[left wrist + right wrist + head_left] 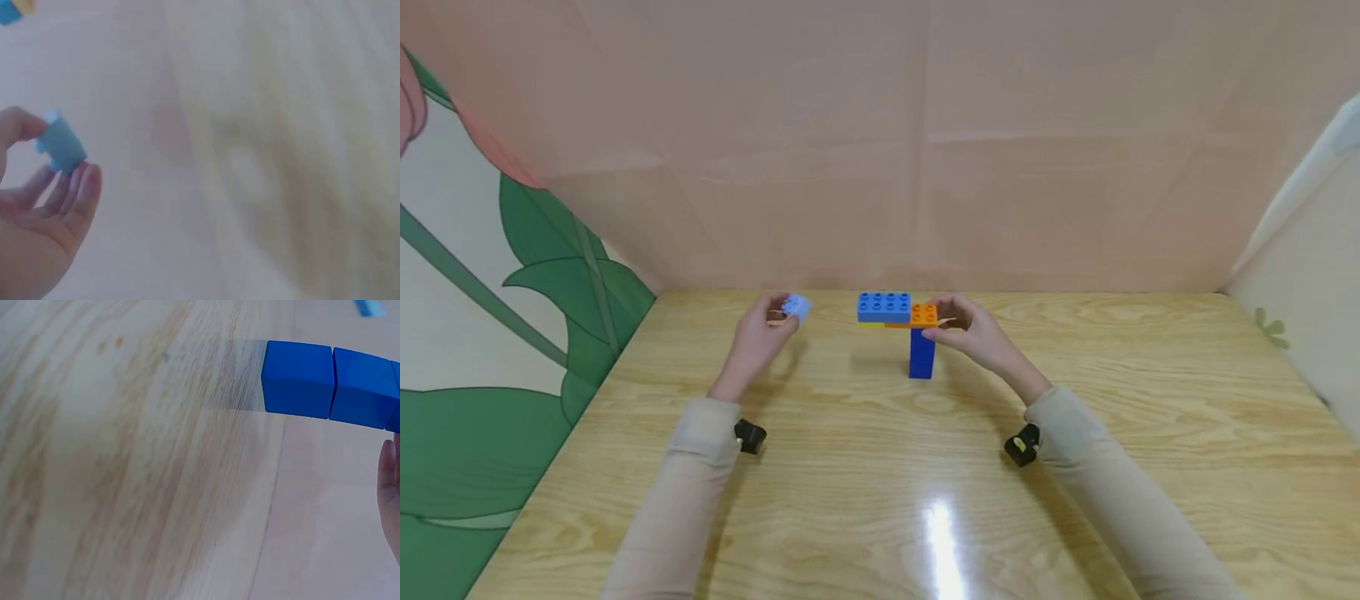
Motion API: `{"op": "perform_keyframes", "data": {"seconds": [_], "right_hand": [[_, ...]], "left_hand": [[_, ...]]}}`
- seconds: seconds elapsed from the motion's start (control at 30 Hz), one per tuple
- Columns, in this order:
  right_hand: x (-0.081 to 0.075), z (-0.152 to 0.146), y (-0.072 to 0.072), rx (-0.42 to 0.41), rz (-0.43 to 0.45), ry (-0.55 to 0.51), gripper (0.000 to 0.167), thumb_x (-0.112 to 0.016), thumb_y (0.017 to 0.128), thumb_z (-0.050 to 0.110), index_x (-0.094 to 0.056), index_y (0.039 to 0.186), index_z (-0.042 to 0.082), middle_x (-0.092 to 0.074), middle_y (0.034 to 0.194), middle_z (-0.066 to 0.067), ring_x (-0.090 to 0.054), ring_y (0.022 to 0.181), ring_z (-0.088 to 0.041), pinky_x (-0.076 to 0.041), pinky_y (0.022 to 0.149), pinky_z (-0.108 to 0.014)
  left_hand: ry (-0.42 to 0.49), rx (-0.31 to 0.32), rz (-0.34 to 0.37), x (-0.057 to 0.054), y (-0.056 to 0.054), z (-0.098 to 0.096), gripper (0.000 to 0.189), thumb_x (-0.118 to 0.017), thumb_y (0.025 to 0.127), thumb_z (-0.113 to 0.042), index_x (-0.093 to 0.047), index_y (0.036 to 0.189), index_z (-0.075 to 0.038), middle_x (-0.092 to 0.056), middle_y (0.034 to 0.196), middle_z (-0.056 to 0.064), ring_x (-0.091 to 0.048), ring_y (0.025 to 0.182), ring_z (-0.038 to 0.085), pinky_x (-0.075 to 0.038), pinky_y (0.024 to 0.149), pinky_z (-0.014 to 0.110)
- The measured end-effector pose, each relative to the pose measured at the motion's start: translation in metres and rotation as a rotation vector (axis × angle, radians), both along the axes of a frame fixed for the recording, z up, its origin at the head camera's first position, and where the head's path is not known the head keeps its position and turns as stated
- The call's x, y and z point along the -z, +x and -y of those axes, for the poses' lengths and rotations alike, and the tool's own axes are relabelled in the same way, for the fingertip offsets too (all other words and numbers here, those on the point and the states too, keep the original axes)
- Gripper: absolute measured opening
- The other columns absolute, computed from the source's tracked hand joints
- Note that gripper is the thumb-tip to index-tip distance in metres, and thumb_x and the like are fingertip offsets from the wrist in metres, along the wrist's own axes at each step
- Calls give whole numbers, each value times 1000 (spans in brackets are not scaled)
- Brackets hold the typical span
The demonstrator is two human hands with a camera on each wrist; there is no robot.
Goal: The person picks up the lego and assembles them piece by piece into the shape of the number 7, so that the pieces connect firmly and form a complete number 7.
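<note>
My left hand pinches a small light blue toy brick between thumb and fingertips, raised off the table. In the left wrist view the brick is tilted, its studs facing the palm. To its right stands a column of dark blue bricks. An orange brick tops the column, and beside it a longer blue brick juts out leftward over a strip of yellow. My right hand grips the orange brick from the right side, thumb in front. The right wrist view shows the stacked dark blue bricks close up.
All this is over a wood-grain table, near its far edge. Behind the table hangs a pinkish cloth. Green leaf patterns cover the left side, and a pale wall borders the right.
</note>
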State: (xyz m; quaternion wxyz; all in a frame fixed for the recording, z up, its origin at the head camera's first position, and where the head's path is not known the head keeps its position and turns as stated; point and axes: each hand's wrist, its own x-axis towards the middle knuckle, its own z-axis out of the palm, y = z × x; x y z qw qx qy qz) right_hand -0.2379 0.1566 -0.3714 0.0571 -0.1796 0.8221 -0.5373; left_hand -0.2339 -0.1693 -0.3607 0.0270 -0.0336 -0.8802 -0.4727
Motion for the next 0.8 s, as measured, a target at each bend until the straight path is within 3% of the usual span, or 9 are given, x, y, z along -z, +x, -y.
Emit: {"op": "perform_keyframes", "data": {"seconds": [0.17,0.33,0.57,0.8], "right_hand": [[-1,1,1,16,22,15,46,-65,91,21,-49,130,3,-56,126,-17,-54,113,-30,-48,98,-40],[0,1,1,33,21,23,46,-65,91,21,-49,130,4,-55,126,-17,-51,117,-31,-44,103,-46],[0,0,2,28,-11,9,46,-66,91,19,-50,131,3,-55,127,-19,-51,117,-33,-41,105,-50],[1,0,1,20,-48,2,44,-65,91,19,-50,129,2,-57,126,-19,-52,115,-30,-41,105,-46]], "left_hand": [[129,12,-161,-22,4,-20,43,-59,92,-12,-52,134,-3,-55,128,18,-55,116,29,-51,98,41],[191,124,-286,-37,9,-45,40,-61,91,-9,-56,131,-1,-57,121,20,-56,112,31,-51,98,44],[129,284,-310,-43,10,-80,39,-63,91,-12,-58,129,-1,-59,119,19,-58,109,30,-54,93,42],[49,281,-287,-42,7,-95,40,-64,91,-20,-59,129,-7,-60,124,12,-57,114,24,-47,102,42]]}}
